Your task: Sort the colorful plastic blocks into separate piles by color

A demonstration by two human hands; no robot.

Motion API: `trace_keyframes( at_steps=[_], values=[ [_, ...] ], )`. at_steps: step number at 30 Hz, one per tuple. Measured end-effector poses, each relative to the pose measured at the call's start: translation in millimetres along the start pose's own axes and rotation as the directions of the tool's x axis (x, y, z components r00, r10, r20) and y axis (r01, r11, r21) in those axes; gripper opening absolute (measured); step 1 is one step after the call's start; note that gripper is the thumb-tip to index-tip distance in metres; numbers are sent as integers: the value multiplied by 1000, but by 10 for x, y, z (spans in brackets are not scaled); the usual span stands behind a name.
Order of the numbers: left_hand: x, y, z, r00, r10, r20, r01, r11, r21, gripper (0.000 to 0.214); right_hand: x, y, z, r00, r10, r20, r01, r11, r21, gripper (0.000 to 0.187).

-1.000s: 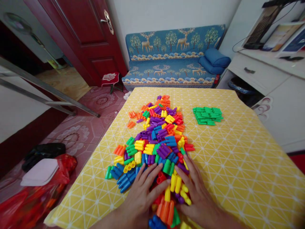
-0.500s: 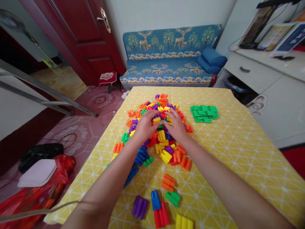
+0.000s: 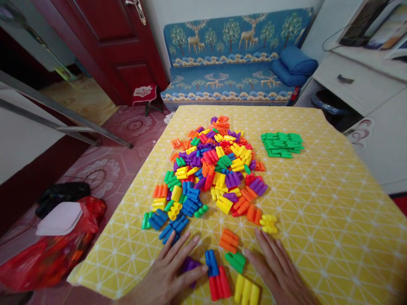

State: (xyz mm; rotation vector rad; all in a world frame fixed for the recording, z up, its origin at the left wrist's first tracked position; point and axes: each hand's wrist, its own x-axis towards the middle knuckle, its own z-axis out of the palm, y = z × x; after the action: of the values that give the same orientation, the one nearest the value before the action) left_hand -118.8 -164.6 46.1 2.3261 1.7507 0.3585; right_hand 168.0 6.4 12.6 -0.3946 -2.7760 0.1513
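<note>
We are drawing our left hand [image 3: 167, 271] and right hand [image 3: 277, 271] back from the block pile [image 3: 219, 180] at twelve o'clock, fingers apart; loose blocks [image 3: 220, 284] at six are lying between them, within reach.

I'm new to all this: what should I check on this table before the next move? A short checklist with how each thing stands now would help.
1. Both hands in view: ok. The left hand and right hand are open, fingers extended.
2. Green group apart from the mixed pile: ok, bare tablecloth lies between.
3. Mixed pile free of green: not ok, a green piece shows near its middle.
4. Purple piece in full view: not ok, the left hand partly covers it.
5. Blue piece and red piece separate: cannot tell whether they are joined.
</note>
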Motion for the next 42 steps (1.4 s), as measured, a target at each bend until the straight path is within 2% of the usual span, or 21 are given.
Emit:
trace_keyframes(
  at_steps=[3, 8, 13, 16, 18, 21, 24, 27, 30, 33, 37, 40, 42],
  values=[
    [327, -24, 79, 1000, -27, -3, 28, 996, 85, 79, 376, -21, 141, 991, 132, 29, -133, 991, 16, 85],
    [1040, -284, 88, 996, -13, -87, 33, 970, 241, 62, 1150, 133, 279, 975, 218, -38, -218, 976, -8, 77],
    [1634, -657, -151, 969, -46, -241, 101, 970, 220, 52, 1823, 574, 259, 947, 290, -140, -293, 956, 5, 62],
    [1839, -881, -368, 920, -135, -369, 202, 968, 149, 47, 2071, 805, 206, 923, 359, -137, -358, 933, 35, 57],
    [1831, -983, -483, 857, -193, -478, 250, 966, 58, 39, 2080, 868, 177, 901, 403, -161, -397, 915, 74, 60],
    [1569, -1047, -546, 741, -318, -591, 338, 938, -80, 32, 1850, 827, 190, 880, 412, -238, -393, 911, 126, 58],
    [1151, -1059, -472, 664, -517, -540, 578, 813, -67, 32, 1525, 724, 275, 881, 386, -273, -367, 923, 119, 52],
    [854, -1072, -345, 681, -652, -333, 689, 725, -13, 56, 1354, 657, 359, 882, 380, -279, -369, 925, 94, 48],
    [833, -1092, -258, 673, -696, -253, 717, 697, -10, 64, 1373, 628, 392, 883, 383, -271, -374, 923, 85, 43],
    [991, -1128, -242, 644, -713, -276, 735, 677, -33, 56, 1444, 591, 389, 895, 369, -250, -365, 929, 64, 44],
    [1195, -1196, -311, 622, -702, -346, 719, 688, -102, 33, 1472, 529, 376, 906, 351, -237, -345, 936, 70, 46],
    [1330, -1168, -407, 611, -650, -452, 620, 748, -237, 22, 1470, 509, 369, 906, 347, -243, -336, 938, 84, 47],
    [1453, -1066, -449, 622, -623, -475, 488, 782, -388, 19, 1473, 505, 366, 906, 346, -242, -335, 938, 85, 46]
  ],
)
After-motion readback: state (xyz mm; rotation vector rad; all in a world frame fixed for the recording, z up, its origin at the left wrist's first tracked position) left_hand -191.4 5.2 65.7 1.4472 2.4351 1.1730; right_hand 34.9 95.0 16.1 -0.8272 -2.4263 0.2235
